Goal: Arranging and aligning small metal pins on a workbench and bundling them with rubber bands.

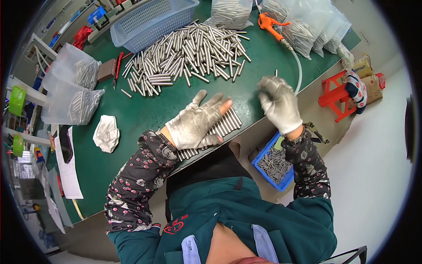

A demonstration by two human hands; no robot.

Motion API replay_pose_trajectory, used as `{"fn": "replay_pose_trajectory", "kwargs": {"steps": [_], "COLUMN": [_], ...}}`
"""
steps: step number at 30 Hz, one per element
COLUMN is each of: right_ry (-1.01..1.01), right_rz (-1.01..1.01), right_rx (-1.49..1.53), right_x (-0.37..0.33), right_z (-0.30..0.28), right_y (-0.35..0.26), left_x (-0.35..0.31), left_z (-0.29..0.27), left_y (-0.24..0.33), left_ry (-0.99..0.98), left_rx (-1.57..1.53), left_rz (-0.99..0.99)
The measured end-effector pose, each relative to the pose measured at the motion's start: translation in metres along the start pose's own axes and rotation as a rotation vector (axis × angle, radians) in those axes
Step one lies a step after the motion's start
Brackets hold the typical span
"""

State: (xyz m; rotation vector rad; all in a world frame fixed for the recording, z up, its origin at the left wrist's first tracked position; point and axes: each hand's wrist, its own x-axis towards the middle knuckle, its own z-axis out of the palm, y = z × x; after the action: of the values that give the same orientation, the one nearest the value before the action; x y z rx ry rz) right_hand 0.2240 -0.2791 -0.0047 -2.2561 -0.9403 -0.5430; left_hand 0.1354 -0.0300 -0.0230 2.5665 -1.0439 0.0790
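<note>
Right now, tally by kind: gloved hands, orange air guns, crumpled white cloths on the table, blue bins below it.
Gloved left hand and gloved right hand: 2
Orange air gun: 1
Crumpled white cloth: 1
Blue bin: 1
Total: 5

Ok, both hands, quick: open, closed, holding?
Left hand: open, spread over the row of metal pins.
Right hand: fingers curled; whether it grips the pin beside it cannot be told.

Pile of rods (189, 53) on the table (140, 110) beyond the rod row (229, 123), basket (162, 30) behind it, cloth (106, 134) left, crate (266, 177) right
</note>
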Motion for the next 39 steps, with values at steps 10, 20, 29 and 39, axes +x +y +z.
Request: {"fn": "replay_pose_trajectory", "kwargs": {"steps": [10,20,29,39], "right_ry": [-0.186,-0.16,-0.282,-0.319], "right_rz": [0.189,0.16,-0.007,-0.04], "right_rx": [-0.649,0.332,-0.159,-0.086], "right_x": [0.012,0.041,0.059,0.04], "right_z": [0.024,0.043,0.04,0.023], "right_y": [0.029,0.05,0.04,0.041], "left_x": [0.004,0.014,0.071,0.075], "left_z": [-0.013,-0.035,-0.032,-0.012], "left_y": [0.006,-0.026,-0.028,-0.023], "left_ry": [-0.113,0.092,-0.007,-0.144], "left_rx": [0.127,0.136,0.322,0.313], "left_rz": [0.03,-0.08,-0.241,-0.139]}}
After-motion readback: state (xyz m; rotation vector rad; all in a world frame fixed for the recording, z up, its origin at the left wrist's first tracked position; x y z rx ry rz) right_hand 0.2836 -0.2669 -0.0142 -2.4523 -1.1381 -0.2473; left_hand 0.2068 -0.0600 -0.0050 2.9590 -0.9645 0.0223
